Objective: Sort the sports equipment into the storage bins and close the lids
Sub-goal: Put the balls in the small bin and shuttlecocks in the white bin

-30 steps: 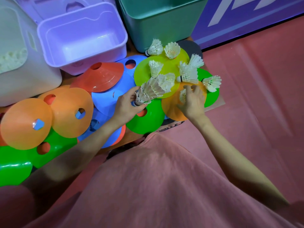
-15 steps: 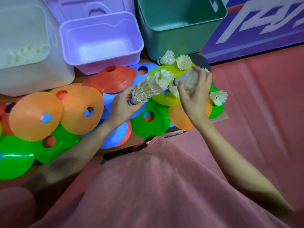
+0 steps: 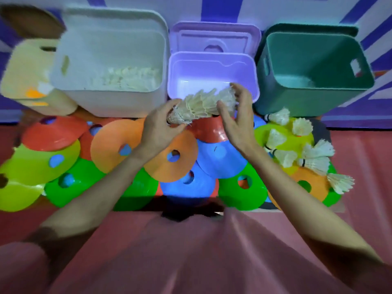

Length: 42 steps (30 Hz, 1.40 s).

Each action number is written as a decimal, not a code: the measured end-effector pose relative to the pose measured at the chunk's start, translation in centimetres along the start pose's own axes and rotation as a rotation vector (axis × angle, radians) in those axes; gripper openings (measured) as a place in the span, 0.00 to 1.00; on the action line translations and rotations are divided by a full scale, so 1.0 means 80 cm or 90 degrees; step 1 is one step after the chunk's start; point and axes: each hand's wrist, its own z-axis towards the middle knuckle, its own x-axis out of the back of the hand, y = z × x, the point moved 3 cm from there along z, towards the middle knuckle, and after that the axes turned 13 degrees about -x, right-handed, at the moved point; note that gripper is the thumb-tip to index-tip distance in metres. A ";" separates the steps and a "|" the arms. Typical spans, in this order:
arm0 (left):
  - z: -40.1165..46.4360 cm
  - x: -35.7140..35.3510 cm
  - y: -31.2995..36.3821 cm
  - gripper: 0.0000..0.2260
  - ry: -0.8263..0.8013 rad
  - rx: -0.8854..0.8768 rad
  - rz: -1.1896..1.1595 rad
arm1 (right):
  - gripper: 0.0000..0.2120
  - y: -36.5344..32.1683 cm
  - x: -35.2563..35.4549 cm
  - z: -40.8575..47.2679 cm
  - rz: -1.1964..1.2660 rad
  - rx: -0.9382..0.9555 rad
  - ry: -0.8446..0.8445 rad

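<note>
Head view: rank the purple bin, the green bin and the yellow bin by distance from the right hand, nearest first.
1. The purple bin: directly behind the right hand, whose fingertips overlap its front rim.
2. The green bin: just to the hand's right, apart from it.
3. The yellow bin: at the far left of the row, beyond the white bin.

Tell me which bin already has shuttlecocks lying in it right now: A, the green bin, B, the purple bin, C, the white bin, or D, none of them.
C: pale feathered shuttlecocks lie on the floor of the white bin, while the purple bin and the green bin show only bare insides, and the stack of shuttlecocks in the hands sits in front of the purple bin, not in it.
</note>
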 end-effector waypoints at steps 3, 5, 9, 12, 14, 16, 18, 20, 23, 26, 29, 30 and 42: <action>0.027 0.049 -0.029 0.22 0.040 0.029 0.041 | 0.24 -0.031 -0.043 0.030 0.027 -0.014 -0.057; 0.046 0.080 -0.051 0.23 0.072 0.051 0.056 | 0.26 -0.047 -0.070 0.051 0.040 -0.026 -0.096; 0.091 0.130 -0.109 0.28 0.036 0.089 0.108 | 0.28 -0.071 -0.130 0.094 -0.010 0.010 -0.190; 0.125 0.159 -0.163 0.27 -0.014 0.111 0.119 | 0.28 -0.086 -0.182 0.133 -0.076 0.049 -0.255; 0.147 0.176 -0.200 0.23 -0.036 0.106 0.141 | 0.29 -0.090 -0.220 0.160 -0.143 0.053 -0.297; 0.167 0.189 -0.238 0.22 -0.062 0.124 0.163 | 0.29 -0.095 -0.253 0.184 -0.196 0.053 -0.320; 0.185 0.198 -0.272 0.24 -0.082 0.142 0.181 | 0.28 -0.101 -0.283 0.204 -0.205 0.060 -0.329; 0.200 0.201 -0.302 0.24 -0.099 0.163 0.198 | 0.28 -0.104 -0.311 0.222 -0.213 0.067 -0.327; 0.214 0.197 -0.337 0.23 -0.135 0.195 0.239 | 0.28 -0.097 -0.352 0.250 -0.253 0.055 -0.319; 0.217 0.191 -0.363 0.24 -0.165 0.228 0.280 | 0.28 -0.084 -0.386 0.265 -0.262 0.027 -0.338; 0.211 0.185 -0.384 0.23 -0.159 0.270 0.279 | 0.29 -0.071 -0.410 0.268 -0.272 -0.003 -0.360; 0.209 0.183 -0.390 0.22 -0.161 0.276 0.271 | 0.29 -0.066 -0.416 0.267 -0.276 -0.012 -0.366; 0.213 0.171 -0.386 0.21 -0.210 0.309 0.226 | 0.31 -0.047 -0.429 0.256 -0.364 -0.096 -0.436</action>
